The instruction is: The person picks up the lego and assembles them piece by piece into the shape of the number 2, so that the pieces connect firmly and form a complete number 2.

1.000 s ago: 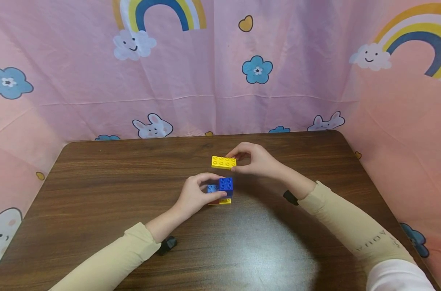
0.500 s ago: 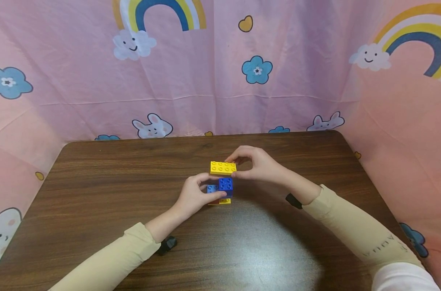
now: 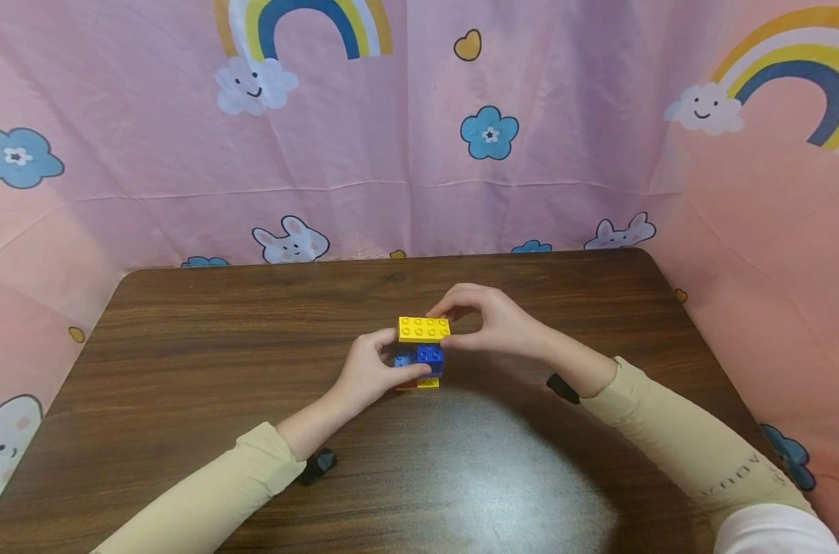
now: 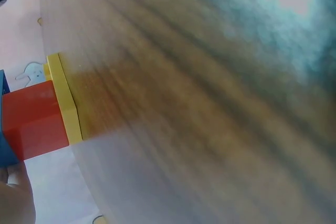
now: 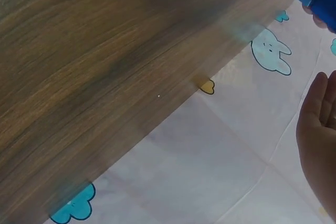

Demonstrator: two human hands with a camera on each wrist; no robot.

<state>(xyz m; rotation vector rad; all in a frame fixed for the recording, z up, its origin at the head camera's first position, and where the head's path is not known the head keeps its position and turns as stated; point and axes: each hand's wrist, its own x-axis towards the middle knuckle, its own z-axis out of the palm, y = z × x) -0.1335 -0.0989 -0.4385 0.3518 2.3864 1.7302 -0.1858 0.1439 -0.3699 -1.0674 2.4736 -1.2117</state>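
Observation:
At mid-table my left hand [image 3: 364, 373] grips a small stack of toy building bricks between thumb and fingers. The stack has a dark blue brick [image 3: 431, 360] on top, a lighter blue brick [image 3: 402, 359] beside and below it, a red brick [image 4: 34, 119] under those, and a thin yellow brick [image 4: 65, 100] at the bottom. My right hand [image 3: 502, 322] pinches the right end of another yellow brick [image 3: 424, 330], studs up, over the back of the dark blue one. Whether the two touch cannot be told. In the right wrist view, that yellow brick is out of sight.
The brown wooden table [image 3: 218, 346] lies under both hands. A pink printed curtain [image 3: 364, 154] hangs behind it and at both sides. Black wrist-worn pieces show below the left cuff [image 3: 318, 466] and beside the right forearm [image 3: 563, 388].
My right hand has brought the yellow brick nearer to me, from behind the stack to over the back part of the dark blue brick. The left hand and the stack have stayed in place.

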